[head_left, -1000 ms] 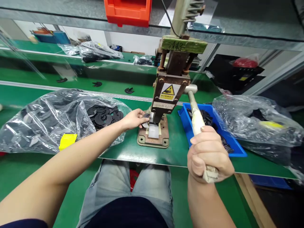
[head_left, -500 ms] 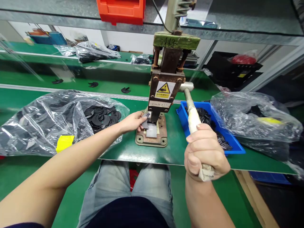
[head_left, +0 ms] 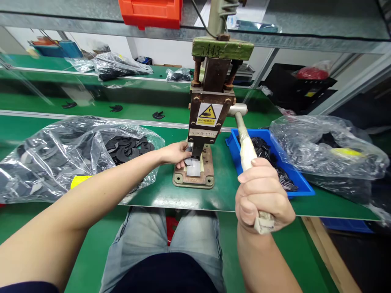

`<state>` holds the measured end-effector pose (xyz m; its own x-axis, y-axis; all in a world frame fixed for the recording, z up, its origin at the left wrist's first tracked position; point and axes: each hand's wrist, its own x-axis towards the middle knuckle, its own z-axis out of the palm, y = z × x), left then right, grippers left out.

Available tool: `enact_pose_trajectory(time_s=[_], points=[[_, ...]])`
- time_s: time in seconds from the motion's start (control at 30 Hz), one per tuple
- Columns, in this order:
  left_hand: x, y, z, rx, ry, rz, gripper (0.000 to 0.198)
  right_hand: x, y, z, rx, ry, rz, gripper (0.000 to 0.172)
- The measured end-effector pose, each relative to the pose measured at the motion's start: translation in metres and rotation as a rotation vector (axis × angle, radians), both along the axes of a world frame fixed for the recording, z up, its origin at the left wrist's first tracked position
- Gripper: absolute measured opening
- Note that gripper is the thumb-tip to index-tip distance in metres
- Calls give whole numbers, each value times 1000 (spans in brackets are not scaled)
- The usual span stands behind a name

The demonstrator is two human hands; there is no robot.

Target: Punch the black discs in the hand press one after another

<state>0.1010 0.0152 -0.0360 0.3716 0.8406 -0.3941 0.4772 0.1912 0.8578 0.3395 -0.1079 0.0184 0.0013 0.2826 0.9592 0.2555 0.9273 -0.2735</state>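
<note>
Head view: a thin dark piece [head_left: 187, 161] sits under the ram of the press [head_left: 210, 118], pinched at its left edge by the fingers of the left hand [head_left: 174, 154]. It looks light and bendy, so that outer edge seems the safe hold. The right hand [head_left: 262, 197] has its fingers clamped on the lever [head_left: 245, 146]. A bag of black pieces [head_left: 76, 154] lies left of the press, a blue tray [head_left: 302, 191] right.

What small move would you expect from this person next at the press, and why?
Probably pull the lever down. The right hand is wrapped around its end, and the left hand holds a small dark piece on the base under the head of the press.
</note>
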Motion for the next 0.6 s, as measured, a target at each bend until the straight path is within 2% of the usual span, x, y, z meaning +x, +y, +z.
enact_pose_trajectory(time_s=[0.13, 0.3, 0.47, 0.6], points=[[4, 6, 6, -57, 62, 15, 14, 1, 1, -2, 4, 8, -13, 28], [7, 9, 11, -121, 74, 13, 26, -1, 1, -1, -8, 15, -45, 30], [9, 12, 12, -126, 77, 23, 16, -3, 3, -1, 6, 40, -53, 27], [8, 13, 10, -153, 90, 43, 18, -2, 2, 0, 12, 29, -37, 25]])
